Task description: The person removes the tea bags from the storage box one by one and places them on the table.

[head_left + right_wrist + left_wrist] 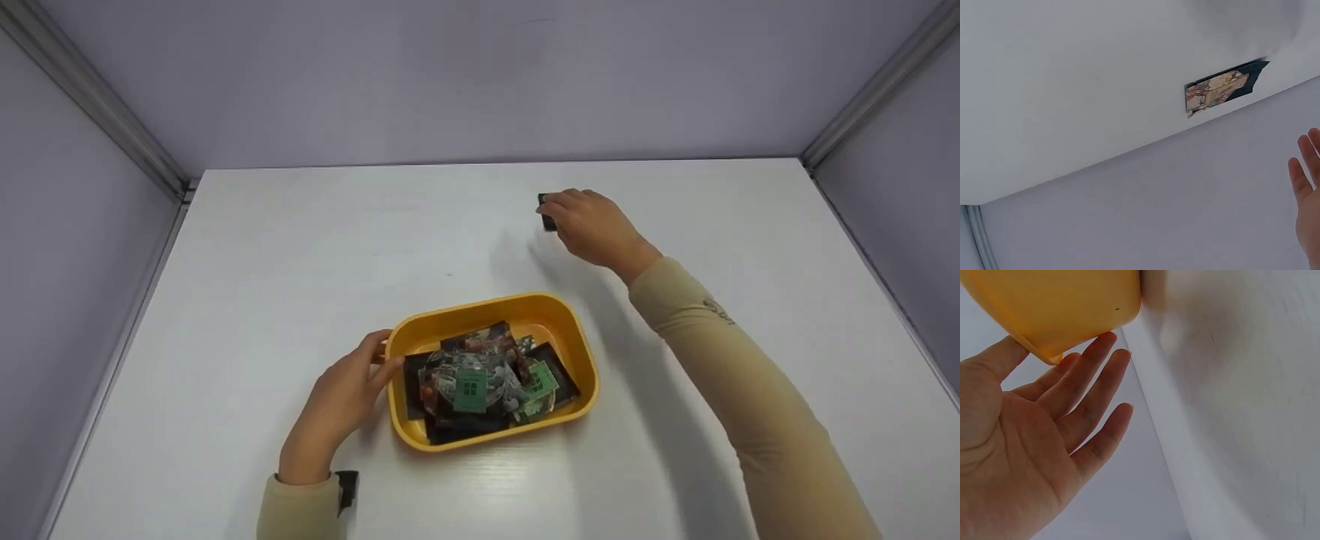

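Note:
A yellow plastic basin (584,352) holds a pile of dark, picture-printed packets (471,390), a couple bearing green labels. At its left end my left hand (346,394) grips the rim, thumb over the edge and fingers outside; the left wrist view shows the fingers loosely spread below the basin wall (1089,304). Beyond the basin, my right hand (592,225) reaches over a single dark packet (547,214) and partly covers it. In the right wrist view that printed packet (1216,93) lies on the table, apart from the visible extended fingers (1300,177).
The white tabletop (285,255) is bounded by a pale back wall (480,82) and side walls with metal corner rails (97,97). A small black object (346,487) shows beside my left cuff.

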Available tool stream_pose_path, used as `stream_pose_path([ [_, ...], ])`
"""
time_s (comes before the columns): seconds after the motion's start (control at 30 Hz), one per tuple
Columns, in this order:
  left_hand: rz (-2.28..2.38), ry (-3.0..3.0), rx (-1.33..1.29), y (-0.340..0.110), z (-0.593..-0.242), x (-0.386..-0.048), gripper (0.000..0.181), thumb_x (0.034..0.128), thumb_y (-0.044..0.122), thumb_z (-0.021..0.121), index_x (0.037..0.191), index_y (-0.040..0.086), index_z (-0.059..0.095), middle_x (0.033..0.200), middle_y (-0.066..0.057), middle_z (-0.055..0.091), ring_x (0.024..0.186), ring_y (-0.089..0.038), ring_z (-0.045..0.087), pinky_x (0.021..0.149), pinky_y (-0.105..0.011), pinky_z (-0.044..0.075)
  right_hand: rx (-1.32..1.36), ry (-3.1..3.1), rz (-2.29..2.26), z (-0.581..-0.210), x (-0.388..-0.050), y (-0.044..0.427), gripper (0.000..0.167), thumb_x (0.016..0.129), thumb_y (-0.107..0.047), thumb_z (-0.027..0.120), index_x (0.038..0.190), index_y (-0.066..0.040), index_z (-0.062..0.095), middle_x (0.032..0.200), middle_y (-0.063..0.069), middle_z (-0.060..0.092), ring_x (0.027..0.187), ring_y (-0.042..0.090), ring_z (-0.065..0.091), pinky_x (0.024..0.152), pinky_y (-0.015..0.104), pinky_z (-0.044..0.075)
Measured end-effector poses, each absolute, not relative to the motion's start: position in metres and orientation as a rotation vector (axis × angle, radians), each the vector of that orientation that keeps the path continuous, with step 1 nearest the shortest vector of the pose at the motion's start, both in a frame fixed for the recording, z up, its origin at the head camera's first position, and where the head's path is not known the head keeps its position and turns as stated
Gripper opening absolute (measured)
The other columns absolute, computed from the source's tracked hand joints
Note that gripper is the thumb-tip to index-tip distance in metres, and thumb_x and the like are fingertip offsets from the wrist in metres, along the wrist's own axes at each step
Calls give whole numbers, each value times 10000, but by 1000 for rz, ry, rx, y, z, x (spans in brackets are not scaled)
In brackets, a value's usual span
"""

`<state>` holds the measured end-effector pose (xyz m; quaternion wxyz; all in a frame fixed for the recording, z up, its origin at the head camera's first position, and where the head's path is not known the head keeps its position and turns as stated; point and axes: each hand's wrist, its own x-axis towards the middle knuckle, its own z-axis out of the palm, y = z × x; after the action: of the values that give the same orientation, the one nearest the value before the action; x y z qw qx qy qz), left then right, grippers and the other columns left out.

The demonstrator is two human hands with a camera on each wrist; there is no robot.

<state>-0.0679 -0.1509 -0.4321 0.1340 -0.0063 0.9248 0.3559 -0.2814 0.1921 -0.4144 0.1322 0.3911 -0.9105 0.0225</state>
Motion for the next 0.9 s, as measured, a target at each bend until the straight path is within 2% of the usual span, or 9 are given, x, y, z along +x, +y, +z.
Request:
stream_pose_path([
  [0.47, 1021, 2677, -25, -153, -430, -69, 503, 1042, 341, 521, 1484, 132, 400, 1323, -138, 594, 1212, -347, 554, 1028, -563, 431, 1593, -2455, -120, -375, -224, 152, 371, 952, -60, 633, 1321, -73, 593, 1349, 113, 600, 1216, 285, 570, 1033, 433, 467],
  [0.7, 1028, 2677, -26, -151, -429, -68, 494, 1043, 333, 522, 1479, 134, 405, 1330, -142, 591, 1217, -349, 553, 1029, -565, 430, 1799, -2350, -133, -369, -192, 126, 424, 936, -104, 680, 1341, -96, 554, 1396, 103, 565, 1266, 266, 536, 1076, 402, 426],
  [0.9, 1021, 2668, -30, -151, -428, -68, 504, 1044, 336, 516, 1486, 128, 393, 1343, -151, 582, 1233, -360, 543, 1042, -577, 413, 1966, -2243, -149, -374, -168, 112, 378, 960, -122, 652, 1327, -98, 561, 1378, 88, 574, 1245, 238, 543, 1053, 356, 445],
])
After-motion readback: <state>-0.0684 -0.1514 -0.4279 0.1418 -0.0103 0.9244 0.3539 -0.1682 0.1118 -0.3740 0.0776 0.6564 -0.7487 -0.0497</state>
